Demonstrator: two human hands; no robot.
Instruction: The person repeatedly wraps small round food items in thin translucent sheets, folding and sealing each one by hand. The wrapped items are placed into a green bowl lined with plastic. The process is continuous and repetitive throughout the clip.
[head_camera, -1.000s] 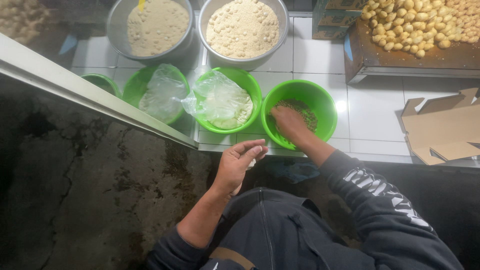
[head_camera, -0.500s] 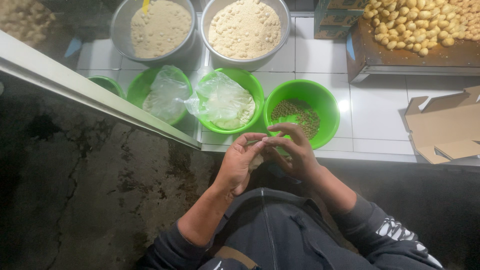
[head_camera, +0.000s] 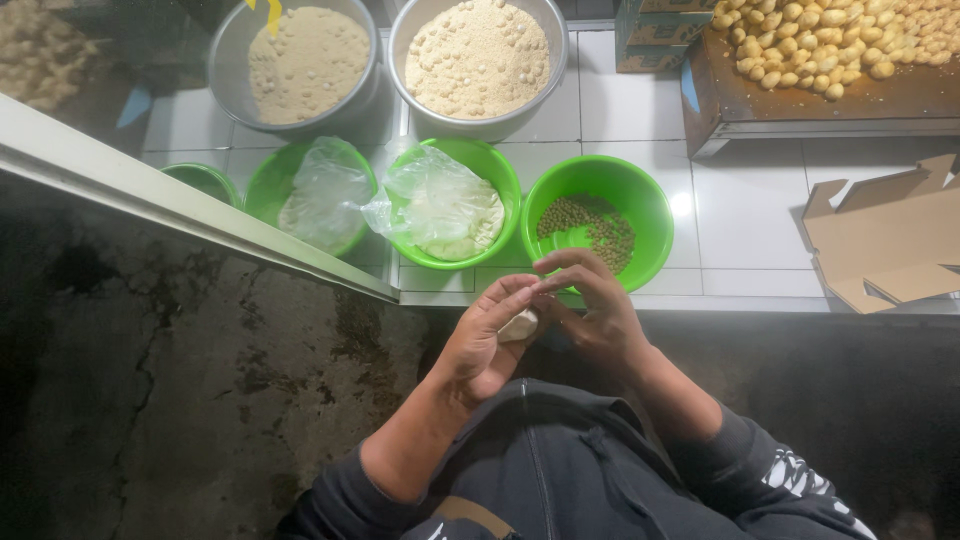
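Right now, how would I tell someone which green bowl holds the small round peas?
Start at the white tiled floor above the person's hands. Three big green bowls sit in a row there; take the rightmost green bowl, nearest the right hand. Unlike its two neighbours, it has no plastic bag inside, just loose dark green peas.

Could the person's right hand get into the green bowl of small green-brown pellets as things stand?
Probably yes. The right hand sits just at the near rim of the green bowl, whose top is open and uncovered. It is, however, pinching a pale dough piece together with the left hand.
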